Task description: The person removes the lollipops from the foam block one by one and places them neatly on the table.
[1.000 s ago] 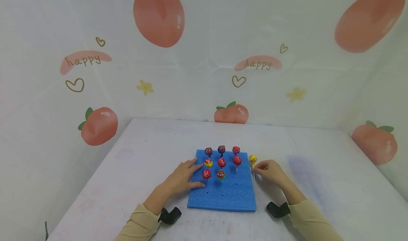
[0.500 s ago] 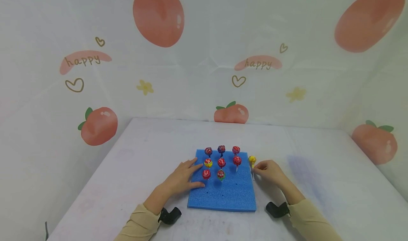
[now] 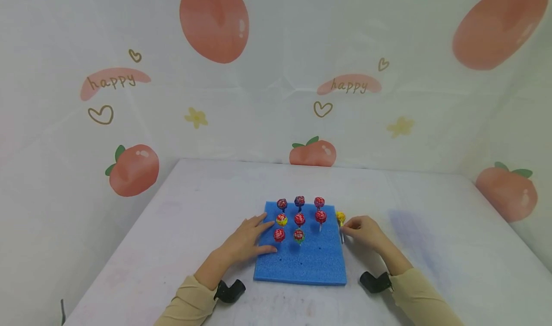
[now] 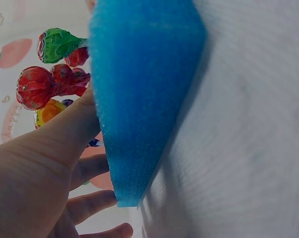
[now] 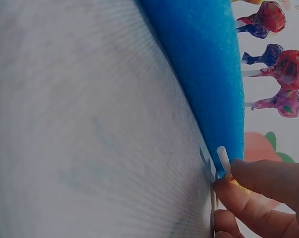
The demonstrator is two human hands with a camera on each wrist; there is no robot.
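Note:
A blue foam block (image 3: 310,263) lies on the table with several wrapped lollipops standing upright in it, among them a red lollipop (image 3: 279,235) and a green-and-red lollipop (image 3: 299,236). My left hand (image 3: 245,239) rests on the block's left edge, fingers spread; the left wrist view shows its thumb and fingers along the foam. Just off the block's right edge, my right hand (image 3: 365,232) pinches a yellow lollipop (image 3: 340,217) by its stick. In the right wrist view the white stick end (image 5: 222,157) pokes out between thumb and fingertip, while the yellow head is mostly hidden behind the fingers.
The white table (image 3: 207,187) extends around the block on all sides. A white curtain (image 3: 267,76) printed with peaches hangs behind it. Small holes (image 3: 301,264) show in the front part of the foam.
The yellow lollipop has shifted slightly left, closer to the block's right edge, still held in my right hand. My left hand has stayed in place on the foam.

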